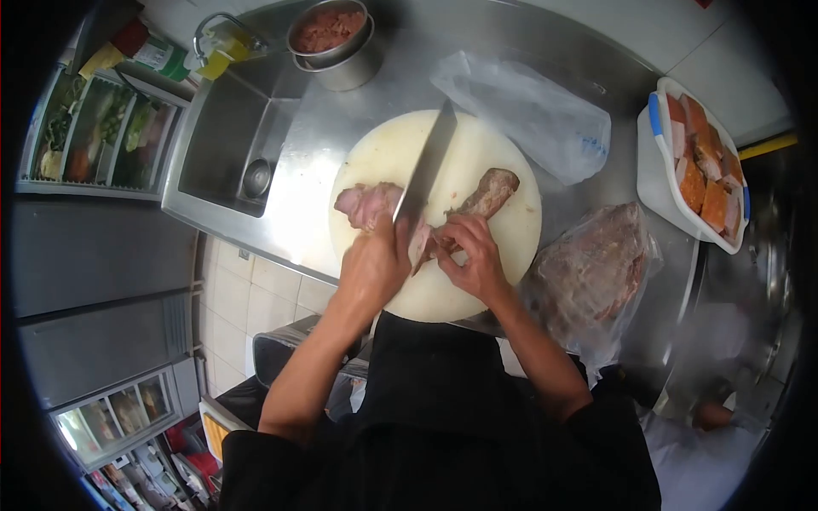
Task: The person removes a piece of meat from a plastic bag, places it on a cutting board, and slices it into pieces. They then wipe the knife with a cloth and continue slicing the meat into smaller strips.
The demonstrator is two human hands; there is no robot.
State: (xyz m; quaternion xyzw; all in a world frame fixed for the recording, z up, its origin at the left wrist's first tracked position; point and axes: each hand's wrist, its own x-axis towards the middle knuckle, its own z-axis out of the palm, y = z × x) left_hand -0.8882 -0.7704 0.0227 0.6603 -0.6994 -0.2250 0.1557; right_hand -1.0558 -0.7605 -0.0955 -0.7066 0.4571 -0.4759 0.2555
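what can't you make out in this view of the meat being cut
- Knife handle: head view, hidden inside the left hand.
- Cut line in the meat: head view, covered by the blade and the right hand.
- Bag contents: head view, blurred by the plastic.
- Bottle label: head view, too small to read, near the dark lens rim.

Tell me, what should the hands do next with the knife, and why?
Probably press the knife down through the meat. The left hand grips the knife with its blade lying across the meat on the white board, and the right hand holds the meat right beside the blade.
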